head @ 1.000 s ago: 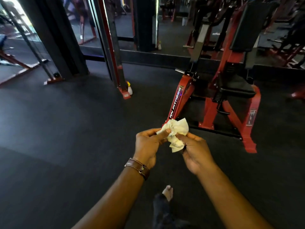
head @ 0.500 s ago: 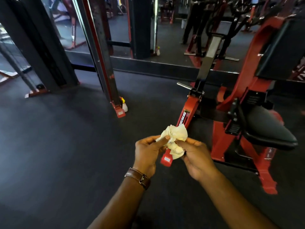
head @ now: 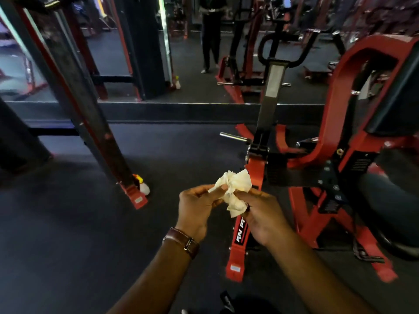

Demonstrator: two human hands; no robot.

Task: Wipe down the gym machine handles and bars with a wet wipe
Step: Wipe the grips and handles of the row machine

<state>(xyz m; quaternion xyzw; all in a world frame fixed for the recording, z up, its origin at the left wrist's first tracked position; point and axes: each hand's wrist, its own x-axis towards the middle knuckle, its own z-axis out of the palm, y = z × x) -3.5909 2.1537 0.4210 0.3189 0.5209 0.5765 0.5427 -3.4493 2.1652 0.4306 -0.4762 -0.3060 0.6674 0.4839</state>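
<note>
Just a crumpled, papery wet wipe [head: 234, 191] between left hand [head: 196, 208] and right hand [head: 264, 217].

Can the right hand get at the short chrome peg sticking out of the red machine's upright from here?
Probably yes. The chrome peg juts out above and beyond the right hand, with only open floor between. But that hand and the left hand both pinch the crumpled white wipe, so it would arrive already holding it.

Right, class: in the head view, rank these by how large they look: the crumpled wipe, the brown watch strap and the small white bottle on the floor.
1. Crumpled wipe, pinched by both hands
2. Brown watch strap
3. Small white bottle

The bottle stands farther from the camera, so its true size against the strap is unsure.
</note>
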